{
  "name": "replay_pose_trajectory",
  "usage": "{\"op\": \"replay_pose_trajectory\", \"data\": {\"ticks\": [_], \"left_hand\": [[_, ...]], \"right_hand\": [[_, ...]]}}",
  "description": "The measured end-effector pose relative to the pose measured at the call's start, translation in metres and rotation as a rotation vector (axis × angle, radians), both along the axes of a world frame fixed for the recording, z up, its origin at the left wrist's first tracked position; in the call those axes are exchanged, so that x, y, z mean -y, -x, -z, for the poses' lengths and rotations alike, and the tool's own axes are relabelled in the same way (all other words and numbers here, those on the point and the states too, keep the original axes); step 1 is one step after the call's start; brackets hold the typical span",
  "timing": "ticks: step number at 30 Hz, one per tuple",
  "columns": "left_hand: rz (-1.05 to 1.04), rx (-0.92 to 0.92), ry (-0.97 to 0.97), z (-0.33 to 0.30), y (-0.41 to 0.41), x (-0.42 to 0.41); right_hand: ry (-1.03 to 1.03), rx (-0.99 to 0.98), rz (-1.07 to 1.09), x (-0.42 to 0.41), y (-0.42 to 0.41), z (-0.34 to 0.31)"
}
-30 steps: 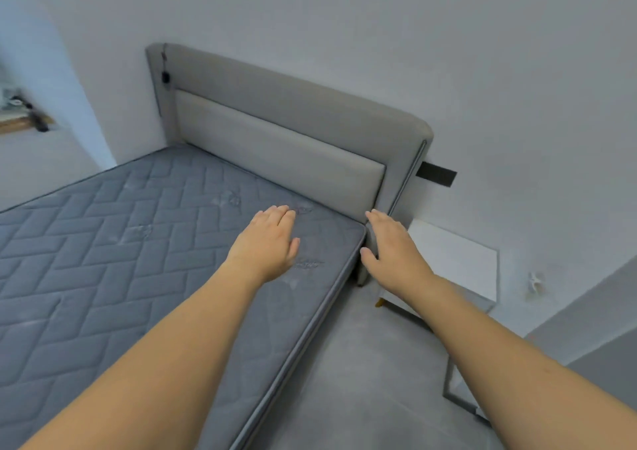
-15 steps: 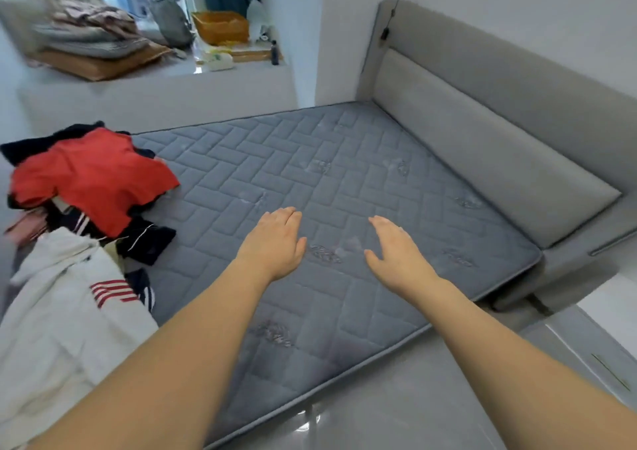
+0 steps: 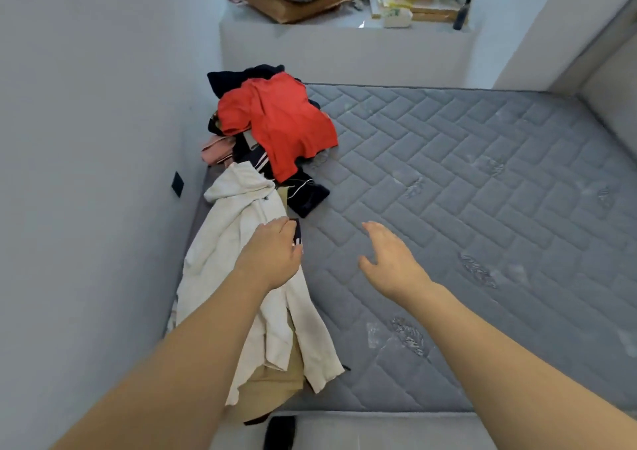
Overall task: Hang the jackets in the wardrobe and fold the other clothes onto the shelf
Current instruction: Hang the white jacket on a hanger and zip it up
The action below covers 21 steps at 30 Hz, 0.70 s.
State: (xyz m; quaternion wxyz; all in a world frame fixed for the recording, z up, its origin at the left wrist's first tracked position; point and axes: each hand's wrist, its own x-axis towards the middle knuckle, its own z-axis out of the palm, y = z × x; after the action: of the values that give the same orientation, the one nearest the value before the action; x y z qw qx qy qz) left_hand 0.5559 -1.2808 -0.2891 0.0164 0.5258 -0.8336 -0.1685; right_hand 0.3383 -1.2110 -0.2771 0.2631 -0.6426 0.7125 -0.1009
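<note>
Grey mattress, left hand over white jacket, fingers' grip unclear; right hand fingers spread.

Left hand hides its fingers; tan garment mostly covered.

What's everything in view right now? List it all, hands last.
mattress: 1, grey quilted, fills the right and centre
white hoodie: 1, cream-white, left edge of the mattress, nearest the person
tan garment: 1, beige, under the hoodie's lower end
red shirt: 1, red, on top of the far pile
dark clothes: several, navy or black, under and beside the red shirt
pink garment: 1, pink, against the wall left of the pile
ledge: 1, white, beyond the mattress, with folded textiles, a yellow basket and a dark bottle
left hand: over the hoodie, fingers curled; whether it grips cloth is unclear
right hand: open, above bare mattress
</note>
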Motion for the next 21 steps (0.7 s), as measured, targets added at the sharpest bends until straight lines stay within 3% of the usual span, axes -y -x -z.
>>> {"op": "replay_pose_trajectory", "data": {"ticks": [5, 10, 13, 16, 21], "left_hand": [[-0.147, 0.03, -0.108, 0.038, -0.086, 0.036], [-0.419, -0.08, -0.297, 0.102, -0.144, 0.092], [-0.476, -0.105, -0.387, 0.15, -0.155, 0.128], [-0.5, -0.067, -0.363, 0.196, -0.152, 0.156], [-0.438, 0.237, -0.086, 0.248, -0.157, 0.174]], "right_hand": [[-0.063, 0.081, -0.047, 0.064, -0.079, 0.028], [-0.178, 0.258, 0.058, 0.136, -0.134, 0.084], [-0.244, 0.316, 0.114, 0.177, -0.149, 0.129], [-0.26, 0.357, 0.182, 0.211, -0.156, 0.171], [-0.309, 0.404, 0.292, 0.252, -0.161, 0.234]]}}
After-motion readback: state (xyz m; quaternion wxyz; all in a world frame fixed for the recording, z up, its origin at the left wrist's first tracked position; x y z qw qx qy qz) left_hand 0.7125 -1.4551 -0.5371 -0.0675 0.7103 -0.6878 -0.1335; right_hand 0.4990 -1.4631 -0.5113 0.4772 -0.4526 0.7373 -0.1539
